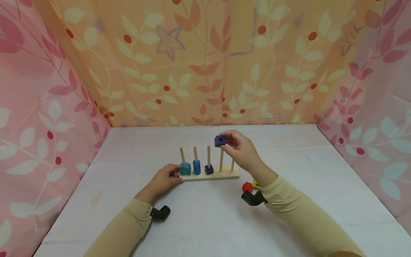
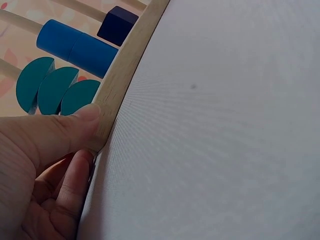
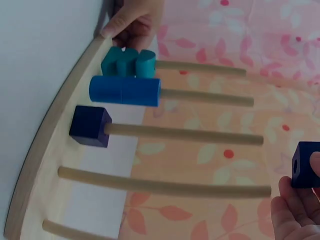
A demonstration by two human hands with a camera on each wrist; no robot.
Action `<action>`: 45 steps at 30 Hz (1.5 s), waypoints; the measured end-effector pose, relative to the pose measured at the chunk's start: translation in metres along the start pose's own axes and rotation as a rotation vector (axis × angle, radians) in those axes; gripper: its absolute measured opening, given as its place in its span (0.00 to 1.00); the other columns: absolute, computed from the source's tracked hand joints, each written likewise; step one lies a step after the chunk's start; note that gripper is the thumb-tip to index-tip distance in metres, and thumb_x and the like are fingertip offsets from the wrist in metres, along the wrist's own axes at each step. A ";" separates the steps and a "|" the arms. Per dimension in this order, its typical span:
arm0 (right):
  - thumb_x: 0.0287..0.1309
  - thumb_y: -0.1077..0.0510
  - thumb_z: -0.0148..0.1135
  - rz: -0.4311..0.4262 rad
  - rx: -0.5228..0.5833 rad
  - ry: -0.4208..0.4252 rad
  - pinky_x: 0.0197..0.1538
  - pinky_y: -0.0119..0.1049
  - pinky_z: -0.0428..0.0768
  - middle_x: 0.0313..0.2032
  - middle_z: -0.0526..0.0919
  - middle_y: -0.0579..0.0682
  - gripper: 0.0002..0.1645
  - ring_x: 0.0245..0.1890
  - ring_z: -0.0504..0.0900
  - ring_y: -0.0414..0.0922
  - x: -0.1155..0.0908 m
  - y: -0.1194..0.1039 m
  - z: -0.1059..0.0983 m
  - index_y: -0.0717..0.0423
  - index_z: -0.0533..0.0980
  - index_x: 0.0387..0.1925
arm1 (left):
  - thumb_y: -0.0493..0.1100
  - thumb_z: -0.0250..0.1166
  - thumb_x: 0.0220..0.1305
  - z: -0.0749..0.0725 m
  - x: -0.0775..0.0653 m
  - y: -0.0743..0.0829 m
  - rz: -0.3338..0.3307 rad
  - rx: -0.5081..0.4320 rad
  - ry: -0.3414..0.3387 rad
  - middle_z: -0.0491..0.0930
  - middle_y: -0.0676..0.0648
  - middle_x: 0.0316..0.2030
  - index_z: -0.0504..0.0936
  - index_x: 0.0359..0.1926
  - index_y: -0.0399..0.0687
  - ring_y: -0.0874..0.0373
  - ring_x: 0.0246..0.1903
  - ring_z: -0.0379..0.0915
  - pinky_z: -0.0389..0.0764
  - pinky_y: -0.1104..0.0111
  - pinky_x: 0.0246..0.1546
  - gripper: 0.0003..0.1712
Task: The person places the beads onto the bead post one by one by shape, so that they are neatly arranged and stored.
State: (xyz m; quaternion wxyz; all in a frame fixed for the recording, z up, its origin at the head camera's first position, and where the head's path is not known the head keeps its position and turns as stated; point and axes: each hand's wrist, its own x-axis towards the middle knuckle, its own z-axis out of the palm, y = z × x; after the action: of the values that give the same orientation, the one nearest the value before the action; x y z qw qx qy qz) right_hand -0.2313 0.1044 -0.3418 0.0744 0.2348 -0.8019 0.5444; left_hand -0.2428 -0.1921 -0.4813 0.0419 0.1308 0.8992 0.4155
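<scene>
I've got the right hand (image 1: 239, 148) right of centre in the head view, thumb and fingers pinching a purple block (image 1: 218, 143); left hand (image 1: 163, 181), left of centre, pinches the left end of the wooden board (image 1: 212, 177); key relation, as I judge it, is block hole against peg axis; head view puts the block over the upper part of the fourth peg (image 1: 221, 160), up and right of the third peg's (image 1: 208, 154) seated cube (image 1: 209, 170); right wrist view puts it at the right edge, between those two tips in height and apart from both; pegs run left to right there, hole faces left toward the board, so axes look roughly parallel; exact offset I can't tell; right hand is nearer both pegs; left is just beside the teal pieces (image 1: 185, 169), blue cylinder (image 1: 196, 167) next over.
</scene>
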 end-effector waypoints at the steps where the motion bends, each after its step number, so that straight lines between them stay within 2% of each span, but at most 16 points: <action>1: 0.55 0.65 0.61 0.004 0.004 -0.005 0.54 0.40 0.71 0.47 0.75 0.56 0.20 0.47 0.77 0.48 0.001 -0.001 0.003 0.60 0.71 0.51 | 0.44 0.70 0.51 0.000 0.000 0.000 0.000 0.003 0.000 0.74 0.52 0.42 0.75 0.55 0.48 0.60 0.38 0.71 0.71 0.66 0.41 0.28; 8: 0.56 0.63 0.61 0.026 -0.050 -0.010 0.54 0.41 0.72 0.46 0.76 0.50 0.18 0.48 0.76 0.44 0.006 0.002 0.018 0.54 0.73 0.49 | 0.43 0.70 0.51 0.000 0.000 0.001 0.001 -0.006 0.002 0.74 0.52 0.41 0.75 0.54 0.49 0.60 0.38 0.71 0.71 0.66 0.40 0.27; 14: 0.56 0.60 0.61 0.047 -0.101 -0.015 0.51 0.48 0.71 0.45 0.78 0.48 0.17 0.46 0.76 0.44 0.009 0.003 0.026 0.51 0.73 0.49 | 0.43 0.70 0.51 0.000 0.000 0.000 0.002 -0.001 0.008 0.74 0.51 0.42 0.75 0.54 0.48 0.60 0.38 0.71 0.71 0.67 0.40 0.27; 21: 0.57 0.59 0.61 0.074 -0.121 -0.023 0.46 0.44 0.72 0.42 0.79 0.48 0.16 0.45 0.76 0.44 0.012 0.003 0.029 0.50 0.73 0.48 | 0.43 0.70 0.51 0.000 0.000 0.001 -0.003 -0.003 0.009 0.75 0.51 0.42 0.76 0.54 0.49 0.60 0.38 0.71 0.71 0.68 0.39 0.27; 25: 0.57 0.59 0.61 0.118 -0.109 -0.036 0.47 0.41 0.72 0.42 0.78 0.47 0.16 0.45 0.77 0.43 0.013 0.005 0.031 0.50 0.73 0.48 | 0.42 0.70 0.51 -0.001 -0.001 0.002 -0.005 -0.006 0.012 0.75 0.51 0.42 0.76 0.54 0.49 0.60 0.38 0.71 0.71 0.68 0.39 0.27; 29: 0.56 0.60 0.61 0.166 -0.091 -0.041 0.51 0.44 0.72 0.43 0.78 0.48 0.17 0.45 0.77 0.44 0.012 0.010 0.035 0.52 0.73 0.49 | 0.41 0.70 0.51 0.000 -0.001 0.002 -0.005 -0.020 0.006 0.74 0.51 0.42 0.76 0.54 0.49 0.60 0.38 0.71 0.71 0.68 0.39 0.27; 37: 0.54 0.64 0.62 0.224 0.017 0.009 0.49 0.41 0.75 0.44 0.74 0.54 0.37 0.45 0.77 0.48 0.006 0.024 0.042 0.52 0.58 0.63 | 0.42 0.70 0.51 0.000 -0.001 0.002 0.004 -0.017 0.006 0.74 0.51 0.41 0.76 0.54 0.49 0.60 0.37 0.70 0.70 0.66 0.38 0.27; 40: 0.53 0.65 0.63 0.256 0.057 0.031 0.49 0.40 0.75 0.44 0.75 0.54 0.41 0.44 0.77 0.48 0.003 0.031 0.047 0.52 0.54 0.65 | 0.42 0.70 0.51 0.000 -0.001 0.002 0.002 -0.013 0.006 0.74 0.51 0.41 0.76 0.54 0.48 0.60 0.37 0.70 0.71 0.66 0.39 0.27; 43: 0.52 0.65 0.64 0.300 0.076 0.044 0.50 0.40 0.74 0.44 0.75 0.53 0.40 0.45 0.77 0.47 0.000 0.038 0.051 0.52 0.56 0.64 | 0.42 0.70 0.51 0.000 -0.001 0.002 0.002 -0.006 0.007 0.74 0.51 0.41 0.75 0.54 0.48 0.60 0.38 0.70 0.71 0.66 0.40 0.27; 45: 0.52 0.65 0.64 0.336 0.085 0.048 0.50 0.40 0.74 0.43 0.76 0.53 0.36 0.45 0.77 0.47 -0.002 0.043 0.054 0.53 0.60 0.62 | 0.42 0.70 0.51 0.000 -0.001 0.002 0.003 0.004 0.008 0.74 0.51 0.42 0.75 0.54 0.48 0.60 0.38 0.71 0.71 0.67 0.40 0.27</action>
State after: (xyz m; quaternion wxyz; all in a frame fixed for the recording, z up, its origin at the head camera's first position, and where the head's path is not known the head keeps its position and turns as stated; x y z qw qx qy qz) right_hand -0.2422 0.0685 -0.3996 -0.0084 0.0876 -0.8041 0.5880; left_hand -0.2413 -0.1911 -0.4794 0.0372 0.1307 0.9000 0.4142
